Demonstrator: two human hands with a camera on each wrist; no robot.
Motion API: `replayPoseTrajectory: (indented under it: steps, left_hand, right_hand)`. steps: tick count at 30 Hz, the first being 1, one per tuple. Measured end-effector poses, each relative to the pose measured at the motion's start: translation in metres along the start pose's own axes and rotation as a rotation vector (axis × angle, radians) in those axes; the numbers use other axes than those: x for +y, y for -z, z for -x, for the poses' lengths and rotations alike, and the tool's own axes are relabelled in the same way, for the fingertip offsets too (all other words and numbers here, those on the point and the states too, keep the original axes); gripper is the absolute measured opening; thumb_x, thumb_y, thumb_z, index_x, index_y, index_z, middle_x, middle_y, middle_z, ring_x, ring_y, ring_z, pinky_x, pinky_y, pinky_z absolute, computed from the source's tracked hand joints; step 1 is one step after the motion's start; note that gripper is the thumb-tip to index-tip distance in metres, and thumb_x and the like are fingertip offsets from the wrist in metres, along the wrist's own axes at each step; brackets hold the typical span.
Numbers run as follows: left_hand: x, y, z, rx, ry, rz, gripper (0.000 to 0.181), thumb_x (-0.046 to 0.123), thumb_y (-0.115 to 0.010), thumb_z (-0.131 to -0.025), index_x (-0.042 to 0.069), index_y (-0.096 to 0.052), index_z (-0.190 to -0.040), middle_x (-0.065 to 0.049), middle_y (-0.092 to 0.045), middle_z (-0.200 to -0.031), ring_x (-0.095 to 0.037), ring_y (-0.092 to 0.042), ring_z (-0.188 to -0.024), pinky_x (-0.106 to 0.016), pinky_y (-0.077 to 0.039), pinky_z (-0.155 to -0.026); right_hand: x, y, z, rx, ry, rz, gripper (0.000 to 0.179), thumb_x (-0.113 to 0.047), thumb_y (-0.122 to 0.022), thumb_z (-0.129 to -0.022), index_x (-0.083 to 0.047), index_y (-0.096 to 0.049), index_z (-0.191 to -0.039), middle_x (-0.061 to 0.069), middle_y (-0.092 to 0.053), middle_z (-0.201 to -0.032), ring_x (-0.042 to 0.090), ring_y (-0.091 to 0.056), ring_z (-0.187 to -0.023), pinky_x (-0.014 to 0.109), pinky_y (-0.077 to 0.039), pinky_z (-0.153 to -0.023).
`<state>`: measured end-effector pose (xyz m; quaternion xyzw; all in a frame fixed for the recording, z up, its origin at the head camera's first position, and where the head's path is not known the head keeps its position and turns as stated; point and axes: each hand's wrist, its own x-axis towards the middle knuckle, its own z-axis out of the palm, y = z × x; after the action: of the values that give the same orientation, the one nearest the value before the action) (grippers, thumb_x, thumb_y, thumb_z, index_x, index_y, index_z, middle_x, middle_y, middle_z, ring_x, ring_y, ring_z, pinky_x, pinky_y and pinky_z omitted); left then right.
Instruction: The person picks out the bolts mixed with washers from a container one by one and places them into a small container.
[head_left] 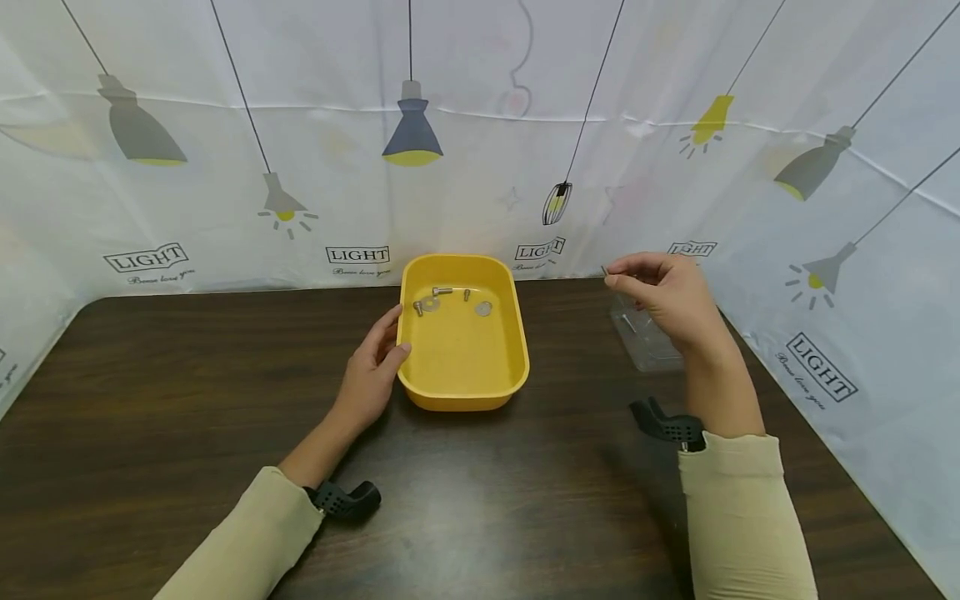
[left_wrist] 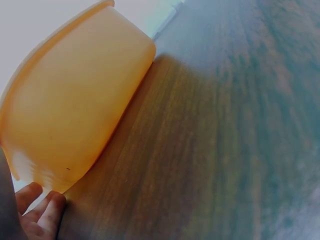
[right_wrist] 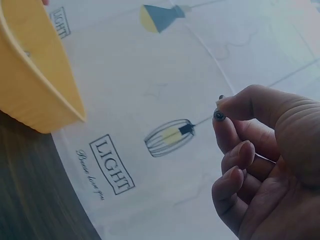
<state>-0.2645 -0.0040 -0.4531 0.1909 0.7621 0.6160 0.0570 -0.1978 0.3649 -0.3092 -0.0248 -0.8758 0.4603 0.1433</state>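
My left hand [head_left: 369, 367] holds the left side of a yellow plastic tray [head_left: 461, 393], thumb at the rim. In the left wrist view its fingers [left_wrist: 50, 212] touch the tray's outer wall. Several metal screws [head_left: 442, 291] and flat washers [head_left: 483, 308] lie toward the tray's far end. To the right, my right hand [head_left: 667, 296] is raised above a clear plastic box [head_left: 651, 350]. Thumb and index finger pinch a small metal screw [right_wrist: 219, 115], its round head showing in the right wrist view; the fingers hide most of it. The other fingers are curled.
A dark wooden table [head_left: 187, 400] carries the tray and box. White cloth [head_left: 480, 192] printed with lamps hangs along the table's back and sides, close behind the tray. Small metal pieces [head_left: 628, 323] lie in the clear box, partly covered by the right hand.
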Motion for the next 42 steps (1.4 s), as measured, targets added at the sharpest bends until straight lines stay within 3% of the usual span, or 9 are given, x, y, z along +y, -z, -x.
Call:
replayPoseTrajectory:
  steps: [8,16,20,27,35,42]
  left_hand:
    - [0.001,0.001,-0.001,-0.004,-0.002,0.008,0.056,0.026,-0.049,-0.106,0.028,-0.031,-0.160,-0.011,-0.049,-0.154,-0.026,-0.057,-0.128,-0.046,-0.050,-0.105]
    - [-0.002,0.000,-0.001,-0.010,0.003,0.004,0.056,0.027,-0.048,-0.106,0.028,-0.031,-0.160,-0.010,-0.050,-0.153,-0.027,-0.058,-0.126,-0.043,-0.051,-0.102]
    - [-0.001,0.000,-0.001,-0.012,0.002,0.002,0.056,0.027,-0.048,-0.106,0.028,-0.031,-0.160,-0.010,-0.050,-0.153,-0.026,-0.058,-0.126,-0.042,-0.051,-0.103]
    - [0.002,0.000,0.001,-0.008,0.005,0.011,0.057,0.025,-0.048,-0.106,0.027,-0.030,-0.160,-0.011,-0.048,-0.155,-0.026,-0.056,-0.129,-0.045,-0.050,-0.105]
    - [0.002,0.001,0.001,-0.011,0.006,-0.003,0.057,0.026,-0.048,-0.106,0.028,-0.029,-0.160,-0.010,-0.048,-0.155,-0.026,-0.057,-0.129,-0.044,-0.051,-0.104]
    - [0.003,0.000,0.002,-0.014,0.007,0.007,0.057,0.026,-0.048,-0.107,0.027,-0.029,-0.160,-0.011,-0.047,-0.155,-0.027,-0.056,-0.130,-0.036,-0.052,-0.102]
  right_hand:
    - [0.010,0.011,-0.001,0.061,0.000,-0.045,0.012,-0.016,-0.071,-0.094,-0.007,-0.077,-0.099,-0.018,-0.068,-0.078,0.010,-0.051,-0.065,0.024,-0.046,-0.054]
    - [0.043,0.022,-0.007,0.051,-0.065,-0.001,0.006,-0.016,-0.070,-0.094,-0.019,-0.076,-0.096,-0.018,-0.063,-0.078,0.009,-0.049,-0.061,0.024,-0.046,-0.053]
    - [0.058,0.024,-0.010,0.067,-0.099,-0.015,0.008,-0.019,-0.071,-0.095,-0.015,-0.076,-0.098,-0.017,-0.064,-0.078,0.009,-0.048,-0.061,0.024,-0.046,-0.055]
    - [0.074,0.025,-0.011,0.084,-0.176,0.043,0.032,-0.028,-0.069,-0.096,0.001,-0.072,-0.111,-0.017,-0.060,-0.070,0.009,-0.047,-0.060,0.029,-0.044,-0.055]
    - [0.092,0.027,-0.015,0.090,-0.257,0.047,0.037,-0.027,-0.070,-0.096,0.004,-0.070,-0.116,-0.017,-0.058,-0.066,0.008,-0.047,-0.059,0.027,-0.041,-0.053]
    - [0.107,0.025,-0.018,0.069,-0.307,0.145,0.035,-0.027,-0.067,-0.097,0.002,-0.070,-0.117,-0.017,-0.054,-0.074,0.005,-0.045,-0.059,0.026,-0.040,-0.054]
